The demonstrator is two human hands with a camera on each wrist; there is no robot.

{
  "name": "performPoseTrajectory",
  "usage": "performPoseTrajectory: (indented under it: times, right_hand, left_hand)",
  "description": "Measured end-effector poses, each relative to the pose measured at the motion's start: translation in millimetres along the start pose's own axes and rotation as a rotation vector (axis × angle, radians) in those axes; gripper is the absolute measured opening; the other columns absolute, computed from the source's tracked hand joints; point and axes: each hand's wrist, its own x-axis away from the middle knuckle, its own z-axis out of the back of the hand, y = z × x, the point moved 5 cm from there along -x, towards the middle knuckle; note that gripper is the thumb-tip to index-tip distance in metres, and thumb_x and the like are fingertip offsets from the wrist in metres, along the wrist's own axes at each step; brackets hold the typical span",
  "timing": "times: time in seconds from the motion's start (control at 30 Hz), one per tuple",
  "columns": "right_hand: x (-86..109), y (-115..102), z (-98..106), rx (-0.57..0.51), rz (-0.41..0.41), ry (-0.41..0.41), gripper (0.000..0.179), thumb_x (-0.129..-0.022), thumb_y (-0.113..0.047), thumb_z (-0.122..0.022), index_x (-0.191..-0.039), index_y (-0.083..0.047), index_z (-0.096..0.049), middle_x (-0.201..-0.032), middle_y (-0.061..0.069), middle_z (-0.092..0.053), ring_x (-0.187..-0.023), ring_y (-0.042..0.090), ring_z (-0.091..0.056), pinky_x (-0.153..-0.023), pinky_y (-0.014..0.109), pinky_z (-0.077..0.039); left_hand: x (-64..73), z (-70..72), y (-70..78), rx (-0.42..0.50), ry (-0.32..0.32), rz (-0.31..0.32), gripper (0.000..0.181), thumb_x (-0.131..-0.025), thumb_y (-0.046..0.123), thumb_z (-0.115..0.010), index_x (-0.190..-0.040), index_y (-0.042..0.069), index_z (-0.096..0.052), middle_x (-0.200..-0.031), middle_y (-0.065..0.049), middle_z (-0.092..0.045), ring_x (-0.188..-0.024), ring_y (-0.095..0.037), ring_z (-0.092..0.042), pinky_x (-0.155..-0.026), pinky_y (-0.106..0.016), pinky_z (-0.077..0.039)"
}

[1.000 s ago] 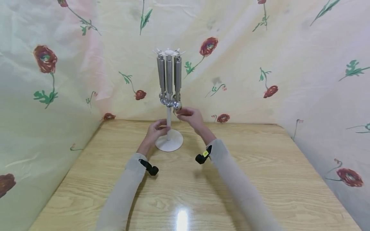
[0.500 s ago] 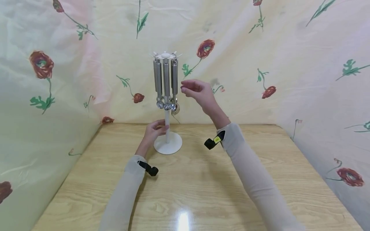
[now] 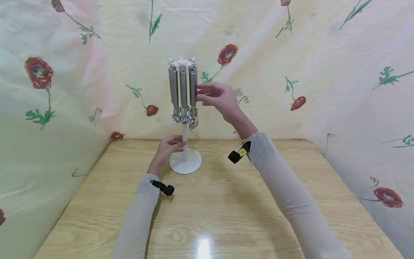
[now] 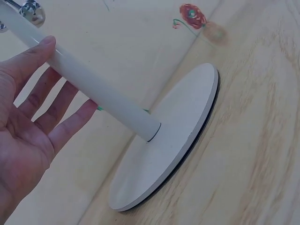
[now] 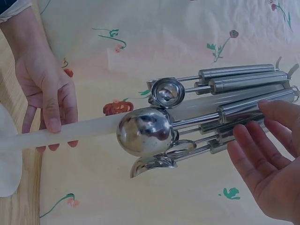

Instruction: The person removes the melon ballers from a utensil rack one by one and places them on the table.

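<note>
Well, in the head view the glossy white stand [image 3: 185,169] is upright on the pale wood-grain table [image 3: 207,201], with long silver metal utensils [image 3: 183,86] hanging from its spoked white top [image 3: 182,62]. I have the left hand [image 3: 166,145] pinching the slim white pole [image 3: 184,131] below them, and the right hand [image 3: 218,97] at their right side. In the left wrist view, thumb and fingers bracket the pole above the flat round base [image 4: 180,126]; I judge the load top-heavy, so a hold on that smooth, stiff pole should steady it. In the right wrist view, loosely bent fingers reach the cylindrical steel handles [image 5: 243,80] without closing round any; whether they touch, I cannot tell. Polished metal looks rigid, slippery and likely to swing, so I'd favour mid-handle over the shiny domed bowl [image 5: 144,132]
</note>
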Motion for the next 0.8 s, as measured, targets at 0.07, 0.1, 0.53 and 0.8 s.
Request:
performPoseTrajectory:
  times: [0.07,0.1,0.53,0.8]
  right_hand:
    - [-1.9,-0.1,-3.0,-0.015,0.005,-0.001,0.035,-0.092,-0.009,-0.076,-0.126,-0.003,-0.069,-0.11,0.01,-0.076,-0.094,0.018,-0.074,-0.084,0.035,-0.065]
    - [-2.6,-0.1,-4.6,-0.025,0.009,-0.001,0.035,-0.092,-0.008,-0.076,-0.126,-0.003,-0.069,-0.108,0.009,-0.076,-0.093,0.018,-0.074,-0.083,0.035,-0.065]
    - [-6.6,1.0,-13.9,-0.068,0.018,0.009,0.032,-0.089,-0.001,-0.076,-0.12,0.002,-0.07,-0.1,0.003,-0.076,-0.087,0.013,-0.072,-0.078,0.028,-0.064]
    - [-5.1,-1.5,-17.2,-0.071,0.041,0.02,0.031,-0.089,0.0,-0.076,-0.119,0.004,-0.071,-0.098,0.002,-0.076,-0.085,0.014,-0.072,-0.078,0.028,-0.065]
  left_hand:
    - [-0.1,1.2,-1.4,0.0,0.003,-0.011,0.04,-0.097,0.012,-0.07,-0.134,-0.003,-0.063,-0.111,-0.006,-0.069,-0.099,-0.013,-0.072,-0.092,-0.04,-0.064]
    - [-0.1,1.7,-2.1,0.002,0.006,-0.015,0.04,-0.097,0.011,-0.07,-0.133,-0.003,-0.063,-0.109,-0.005,-0.07,-0.097,-0.013,-0.072,-0.091,-0.04,-0.064]
    - [-0.6,-1.2,-2.7,0.051,0.023,-0.007,0.042,-0.096,0.01,-0.072,-0.134,-0.004,-0.062,-0.104,0.001,-0.07,-0.095,-0.01,-0.071,-0.09,-0.039,-0.064]
    - [2.5,-1.6,1.0,0.018,-0.005,-0.025,0.042,-0.097,0.012,-0.07,-0.136,-0.001,-0.062,-0.118,-0.011,-0.068,-0.107,-0.02,-0.07,-0.093,-0.042,-0.063]
